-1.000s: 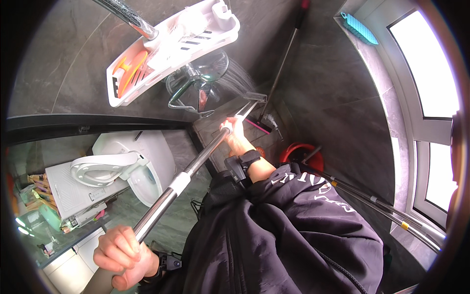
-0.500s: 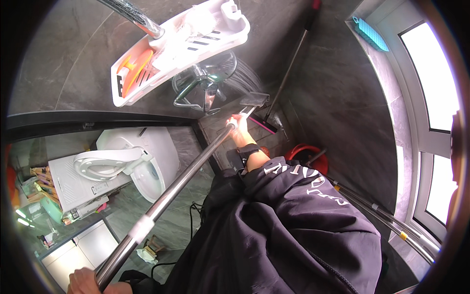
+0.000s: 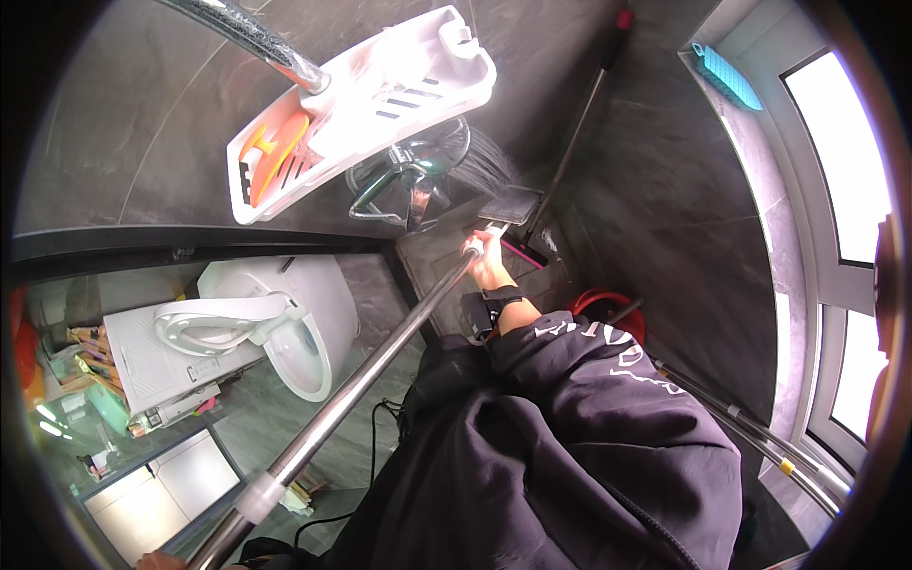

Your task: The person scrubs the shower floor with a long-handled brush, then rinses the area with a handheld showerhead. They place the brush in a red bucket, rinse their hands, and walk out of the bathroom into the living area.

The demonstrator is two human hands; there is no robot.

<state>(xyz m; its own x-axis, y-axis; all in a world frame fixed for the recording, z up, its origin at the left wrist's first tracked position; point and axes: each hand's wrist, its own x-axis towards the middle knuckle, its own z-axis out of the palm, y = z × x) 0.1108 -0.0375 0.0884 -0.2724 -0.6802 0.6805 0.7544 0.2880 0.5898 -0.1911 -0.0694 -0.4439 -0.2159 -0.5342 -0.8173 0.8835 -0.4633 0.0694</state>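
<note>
A flat mop (image 3: pixel 380 351) with a long metal pole runs from lower left up toward the far corner. My right hand (image 3: pixel 487 261) is wrapped round the pole low down, close to its white socket. Beyond that hand the grey rectangular mop head (image 3: pixel 513 205) sits tilted beside the wall, below curved silvery strands (image 3: pixel 484 171) that I cannot tell for hose or water. At the bottom left edge, my left hand (image 3: pixel 160 560) is mostly cut off; what shows lies against the pole's upper part, fingers closed.
Overhead hangs a white shower shelf (image 3: pixel 366 119) with an orange item, above chrome fittings (image 3: pixel 416 176). A long-handled pink-edged brush (image 3: pixel 524 252) leans in the corner. Nearby stand a red bucket (image 3: pixel 608 309) and metal poles (image 3: pixel 760 442). Left, past a black frame, is a toilet (image 3: pixel 299 361).
The view has shifted slightly, moving the scene right and down. The mop head now shows more of its flat face. My left hand has slid mostly out of the lower edge.
</note>
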